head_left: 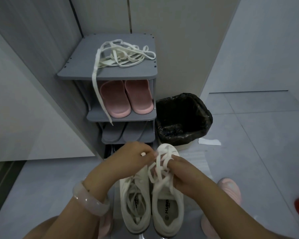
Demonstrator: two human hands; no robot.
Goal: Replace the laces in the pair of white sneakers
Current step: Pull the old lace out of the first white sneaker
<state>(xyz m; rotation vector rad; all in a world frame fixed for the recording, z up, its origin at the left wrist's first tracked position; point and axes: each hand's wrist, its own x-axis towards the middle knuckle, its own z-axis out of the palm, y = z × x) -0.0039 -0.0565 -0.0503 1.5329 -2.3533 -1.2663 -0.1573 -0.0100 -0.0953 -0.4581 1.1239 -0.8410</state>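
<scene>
Two white sneakers stand side by side on the floor directly below the camera, toes pointing away: the left sneaker (134,202) with loose lace lying slack across its opening, and the right sneaker (167,195) with its lace (160,167) partly drawn out of the eyelets in open loops over the tongue.

Beyond them stands a grey shoe rack (110,75). Its top shelf carries a tangled pile of spare laces (124,54), one end hanging down past the shelf below. That shelf holds pink slippers (126,99). A bin with a black liner (181,118) sits just beside the rack.

Hand state: the left hand (128,157) is curled, fingertips pinching a strand of the lace near the toe of the right sneaker. The right hand (183,175) grips the shoe's outer side, fingers hooked into the lace loops. A pale bangle (90,202) sits on the left wrist.

Fault conditions, as judged from this position:

1. Loop snag. Several loops are slack at once. Pulling one strand may tighten another against an eyelet and lock the lace.
2. Shoe lift. If the right hand loosens its grip, a firm pull is likely to drag the sneaker forward or tip it against its neighbour.
3. Lace mix-up. Removed and spare laces are both white; setting them together on the rack invites confusion.
4. Hanging end. The dangling strand may pull the pile off the shelf if brushed.
</scene>
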